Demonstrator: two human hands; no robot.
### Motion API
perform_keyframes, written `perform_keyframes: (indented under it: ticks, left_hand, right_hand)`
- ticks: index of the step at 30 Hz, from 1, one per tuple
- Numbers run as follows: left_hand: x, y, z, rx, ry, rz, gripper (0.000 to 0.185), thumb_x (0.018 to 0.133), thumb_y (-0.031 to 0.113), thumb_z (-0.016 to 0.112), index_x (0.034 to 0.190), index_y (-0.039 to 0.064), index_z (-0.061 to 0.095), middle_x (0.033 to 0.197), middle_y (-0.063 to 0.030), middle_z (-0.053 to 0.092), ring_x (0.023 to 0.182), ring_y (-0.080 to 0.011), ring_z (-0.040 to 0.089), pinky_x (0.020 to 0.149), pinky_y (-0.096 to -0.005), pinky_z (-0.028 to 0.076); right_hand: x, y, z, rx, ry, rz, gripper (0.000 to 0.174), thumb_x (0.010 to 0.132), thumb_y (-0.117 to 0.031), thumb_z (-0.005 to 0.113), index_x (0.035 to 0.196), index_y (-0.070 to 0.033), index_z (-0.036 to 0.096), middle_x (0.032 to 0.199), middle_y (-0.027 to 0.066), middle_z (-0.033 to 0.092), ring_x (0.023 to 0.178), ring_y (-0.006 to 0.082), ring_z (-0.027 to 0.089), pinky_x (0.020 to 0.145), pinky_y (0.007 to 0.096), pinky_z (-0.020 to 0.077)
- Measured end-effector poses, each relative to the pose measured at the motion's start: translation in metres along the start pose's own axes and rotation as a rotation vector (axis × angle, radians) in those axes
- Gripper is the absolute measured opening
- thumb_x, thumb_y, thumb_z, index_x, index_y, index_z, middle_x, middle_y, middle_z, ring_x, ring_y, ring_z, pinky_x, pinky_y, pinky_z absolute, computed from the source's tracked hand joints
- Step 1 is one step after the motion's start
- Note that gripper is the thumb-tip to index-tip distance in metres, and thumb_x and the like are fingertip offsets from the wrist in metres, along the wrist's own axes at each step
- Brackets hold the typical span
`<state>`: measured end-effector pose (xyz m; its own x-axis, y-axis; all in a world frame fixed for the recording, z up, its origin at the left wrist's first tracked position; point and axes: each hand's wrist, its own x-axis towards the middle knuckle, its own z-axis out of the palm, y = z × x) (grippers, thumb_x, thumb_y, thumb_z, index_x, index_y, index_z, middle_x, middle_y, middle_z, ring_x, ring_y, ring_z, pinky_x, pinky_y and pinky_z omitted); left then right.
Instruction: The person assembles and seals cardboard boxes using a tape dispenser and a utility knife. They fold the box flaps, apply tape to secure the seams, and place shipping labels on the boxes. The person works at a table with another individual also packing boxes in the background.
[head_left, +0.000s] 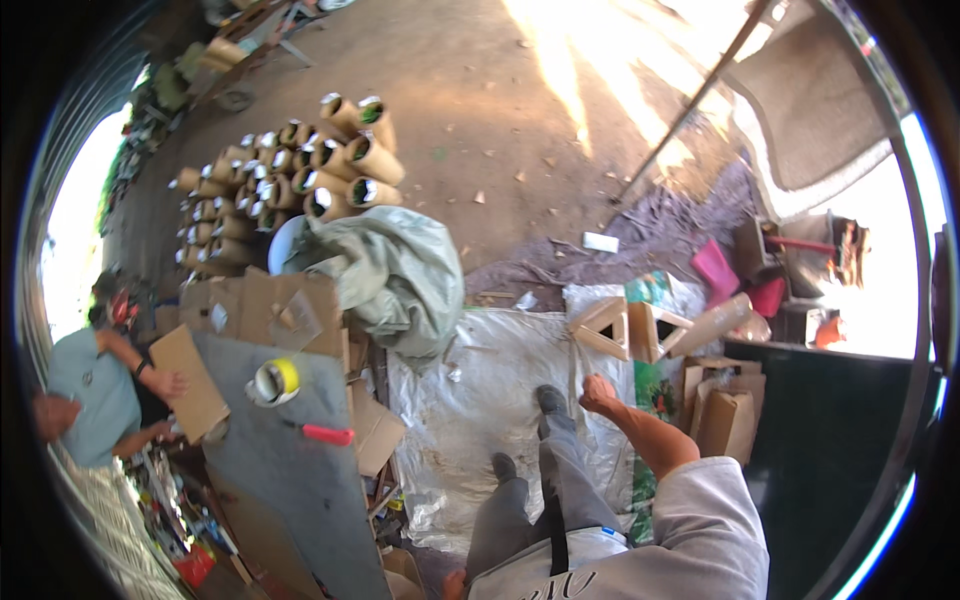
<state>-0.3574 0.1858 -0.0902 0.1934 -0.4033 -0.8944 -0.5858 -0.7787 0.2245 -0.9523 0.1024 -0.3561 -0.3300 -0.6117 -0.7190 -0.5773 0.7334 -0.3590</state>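
My right hand (598, 394) hangs over the grey plastic sheet (495, 360), its fingers curled; whether it holds anything cannot be made out. Just beyond it stand triangular cardboard boxes (602, 328). Only part of my left hand (454, 583) shows at the bottom edge, beside my left thigh, so its grip is hidden. On the grey tabletop (300, 480) to my left lie a roll of yellow tape (283, 377) and a cutter with a red handle (328, 434).
Another person (94, 397) at the far left handles a cardboard piece (189, 384). Many cardboard tubes (375, 161) stand on the ground beyond a bunched green-grey tarp (405, 270). Folded cardboard (724, 420) leans at right by a dark green panel (817, 435). A pole (690, 105) slants behind.
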Motion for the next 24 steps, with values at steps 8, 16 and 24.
perform_keyframes:
  ticks: [8,16,24]
  left_hand:
    - [0.039,-0.016,-0.004,-0.463,-0.042,0.007,0.032,0.095,0.034,0.07,0.112,0.008,0.074,0.089,-0.0019,0.067,0.075,-0.0137,0.062,0.062,-0.0299,0.049]
    - [0.106,-0.001,-0.025,-0.591,-0.043,0.246,0.027,0.098,0.031,0.067,0.1,0.005,0.075,0.084,-0.0028,0.07,0.073,-0.0128,0.064,0.064,-0.0309,0.051]
    - [0.14,0.093,-0.167,-0.169,0.671,0.715,0.041,0.093,0.019,0.074,0.126,-0.001,0.063,0.116,-0.0203,0.07,0.108,-0.0312,0.07,0.098,-0.0445,0.054]
  right_hand:
    - [-0.068,-0.049,0.045,-0.055,-0.315,-0.059,0.026,0.078,-0.03,0.068,0.084,-0.006,0.078,0.095,0.0185,0.076,0.095,0.0385,0.074,0.083,0.0472,0.0589]
    - [-0.082,-0.075,0.031,-0.16,-0.278,-0.43,0.012,0.076,-0.019,0.073,0.067,-0.011,0.071,0.072,0.0048,0.073,0.064,0.0213,0.068,0.06,0.0368,0.0554]
    - [-0.045,-0.155,0.007,-0.143,-0.074,-0.456,0.009,0.077,-0.018,0.074,0.083,-0.013,0.077,0.09,0.01,0.077,0.082,0.0257,0.074,0.071,0.0394,0.0583]
